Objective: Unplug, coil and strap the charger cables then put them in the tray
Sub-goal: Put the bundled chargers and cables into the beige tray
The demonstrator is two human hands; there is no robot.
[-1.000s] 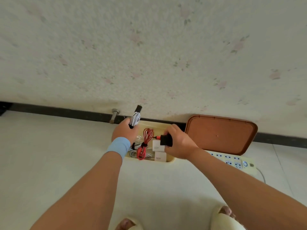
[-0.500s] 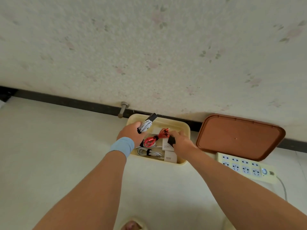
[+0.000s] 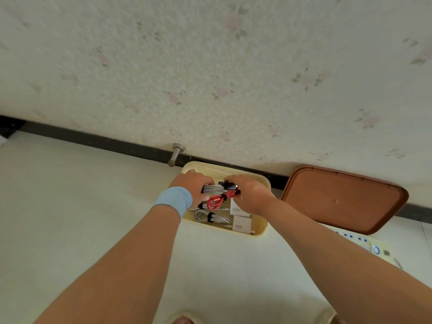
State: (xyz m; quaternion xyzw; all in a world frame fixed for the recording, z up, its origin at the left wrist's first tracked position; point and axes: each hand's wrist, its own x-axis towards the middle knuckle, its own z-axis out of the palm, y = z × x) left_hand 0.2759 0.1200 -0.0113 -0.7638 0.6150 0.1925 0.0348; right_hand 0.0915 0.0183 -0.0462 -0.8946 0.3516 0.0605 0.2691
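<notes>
- At the bottom edge, nearest you, the toe of a slipper point(image 3: 183, 320) shows on the pale floor point(image 3: 70, 230), and both your forearms reach forward from there.
- Your left wrist wears a light blue wristband point(image 3: 174, 199).
- Against its near wall, the yellow tray point(image 3: 261, 229) holds a white adapter marked 90W point(image 3: 240, 226) with a coiled white cable point(image 3: 210, 217) bound by a black strap to its left.
- Just beyond lies a second white adapter marked 120W point(image 3: 236, 209), partly under your right hand.
- Mid-tray is the coiled red cable point(image 3: 218, 200), strapped in black.
- Your right hand point(image 3: 253, 195) is down in the tray, fingers curled round the black adapter point(image 3: 224, 183) at the red cable's end.
- Your left hand point(image 3: 194, 184) clasps a grey cable bundle point(image 3: 211, 189) low over the tray's far left part.
- Off to the right, a power strip point(image 3: 364, 243) lies on the floor, and a brown tray point(image 3: 339, 197) leans against the wall.
- Beyond the yellow tray, a metal doorstop point(image 3: 176, 154) juts from the black skirting board point(image 3: 93, 140), below floral wallpaper point(image 3: 210, 66).
</notes>
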